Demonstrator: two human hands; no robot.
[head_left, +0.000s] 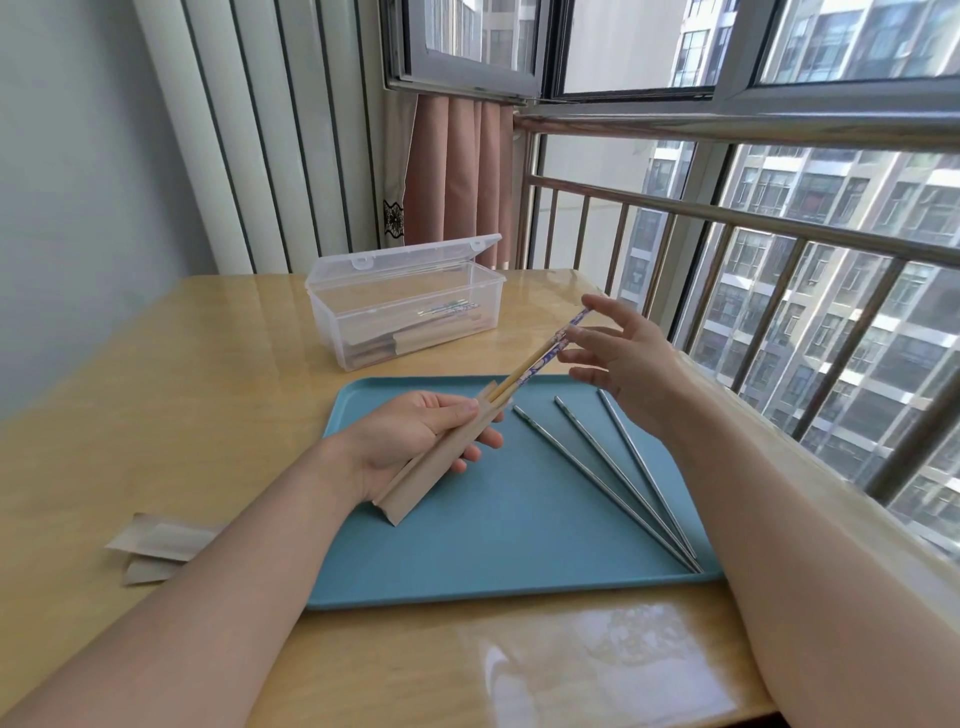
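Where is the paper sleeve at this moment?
Head view: the sleeve is in the left hand, left of centre, above the blue tray; chopsticks stick out of it toward the right hand.

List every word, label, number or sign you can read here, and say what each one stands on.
No text can be read anywhere.
The paper sleeve gripped by the left hand is plain brown.
The chopsticks pinched by the right hand bear a blue pattern, not letters.
The clear box, the blue tray and the spare sleeves show no print.
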